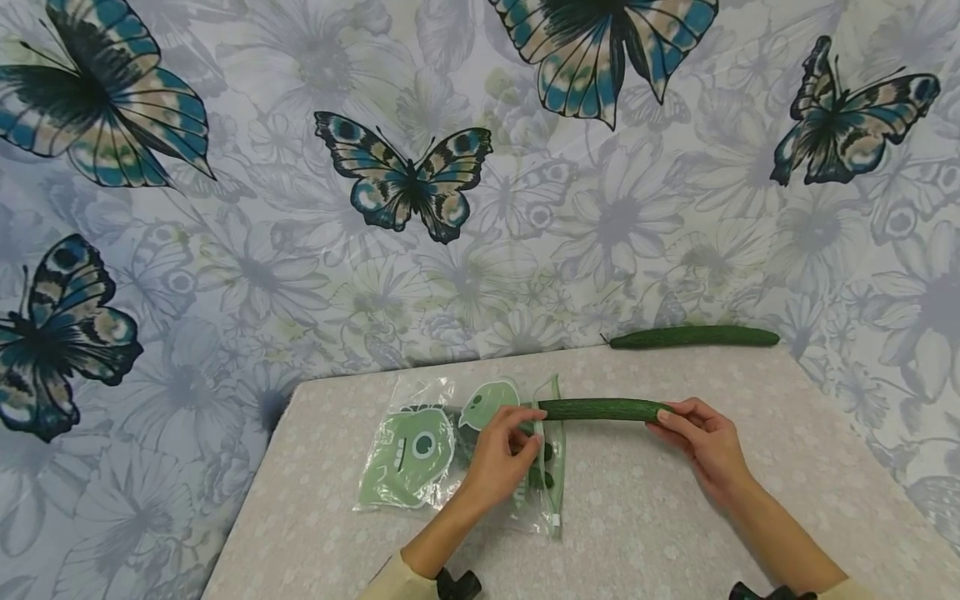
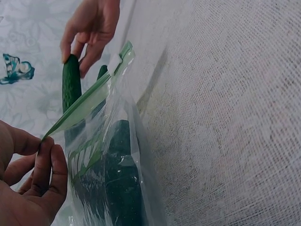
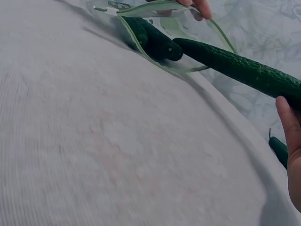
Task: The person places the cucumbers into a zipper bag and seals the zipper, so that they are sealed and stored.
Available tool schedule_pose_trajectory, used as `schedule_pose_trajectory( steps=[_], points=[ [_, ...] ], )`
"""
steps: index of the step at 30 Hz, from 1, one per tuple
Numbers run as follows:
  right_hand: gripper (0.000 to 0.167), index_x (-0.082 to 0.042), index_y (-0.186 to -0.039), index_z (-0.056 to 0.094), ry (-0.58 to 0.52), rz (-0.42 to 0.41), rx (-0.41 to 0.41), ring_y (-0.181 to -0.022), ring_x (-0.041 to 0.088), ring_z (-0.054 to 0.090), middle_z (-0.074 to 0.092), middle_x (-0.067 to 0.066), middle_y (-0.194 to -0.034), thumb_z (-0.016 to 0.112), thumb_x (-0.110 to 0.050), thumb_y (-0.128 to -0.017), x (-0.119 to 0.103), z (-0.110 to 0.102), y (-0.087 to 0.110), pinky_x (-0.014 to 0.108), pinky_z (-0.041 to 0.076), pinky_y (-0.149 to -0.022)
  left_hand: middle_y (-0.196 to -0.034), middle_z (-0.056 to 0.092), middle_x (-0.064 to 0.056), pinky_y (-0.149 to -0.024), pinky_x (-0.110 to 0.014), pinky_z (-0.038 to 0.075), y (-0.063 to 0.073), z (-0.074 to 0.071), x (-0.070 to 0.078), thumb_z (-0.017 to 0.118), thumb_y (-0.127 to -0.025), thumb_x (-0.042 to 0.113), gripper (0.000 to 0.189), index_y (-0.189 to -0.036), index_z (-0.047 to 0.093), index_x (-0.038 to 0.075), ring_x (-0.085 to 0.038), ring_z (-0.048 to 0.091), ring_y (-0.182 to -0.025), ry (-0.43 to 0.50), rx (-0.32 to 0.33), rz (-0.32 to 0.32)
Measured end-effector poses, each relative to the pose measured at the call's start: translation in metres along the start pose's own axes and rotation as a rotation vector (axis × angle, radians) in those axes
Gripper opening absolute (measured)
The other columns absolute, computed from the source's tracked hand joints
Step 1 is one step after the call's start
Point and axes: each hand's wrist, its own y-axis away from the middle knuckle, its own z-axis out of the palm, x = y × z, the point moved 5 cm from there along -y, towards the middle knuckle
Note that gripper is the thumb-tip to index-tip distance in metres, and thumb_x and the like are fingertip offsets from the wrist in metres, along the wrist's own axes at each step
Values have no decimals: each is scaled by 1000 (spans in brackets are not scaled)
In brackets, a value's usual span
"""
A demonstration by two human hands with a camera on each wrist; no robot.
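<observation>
A clear zip bag [image 1: 553, 500] with green cartoon prints lies on the table, its mouth facing right. My left hand [image 1: 501, 454] pinches the bag's upper rim between thumb and fingers, as the left wrist view [image 2: 35, 174] also shows. My right hand [image 1: 708, 442] grips the right end of a dark green cucumber [image 1: 607, 409]. The cucumber's other end reaches into the open mouth of the bag, seen in the right wrist view. Inside the bag lie two more cucumbers [image 3: 162, 46], their ends near the opening. The far ends are hidden behind the prints and my left hand.
Another whole cucumber [image 1: 693, 337] lies along the table's back edge, to the right. Behind the table [image 1: 637, 533], with its pale patterned cover, hangs a butterfly-print cloth [image 1: 360, 283].
</observation>
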Motion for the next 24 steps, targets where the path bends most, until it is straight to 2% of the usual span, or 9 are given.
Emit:
schedule_pose_trajectory(
  steps=[6, 17, 24],
  points=[
    [19, -8, -102, 75, 29, 26, 67, -103, 18, 80, 78, 1, -107, 68, 9, -99, 14, 20, -6, 34, 65, -93, -131, 66, -6, -73, -21, 58, 0, 0, 0, 69, -102, 7, 36, -136, 73, 13, -4, 63, -77, 8, 9, 1],
    [13, -9, -98, 73, 100, 72, 133, -105, 17, 79, 77, -1, -108, 76, 3, -96, 45, 54, -19, 35, 64, -96, -131, 66, -2, -75, -21, 59, -2, 0, -1, 69, -102, 7, 36, -137, 73, 14, -4, 64, -77, 6, 8, -5],
    [9, -4, -99, 74, 105, 87, 166, -104, 19, 80, 76, 2, -110, 79, 0, -94, 62, 70, -25, 34, 64, -96, -131, 66, -2, -75, -22, 59, -2, 0, -1, 69, -101, 7, 36, -137, 73, 13, -4, 64, -78, 1, 13, 4]
  ],
)
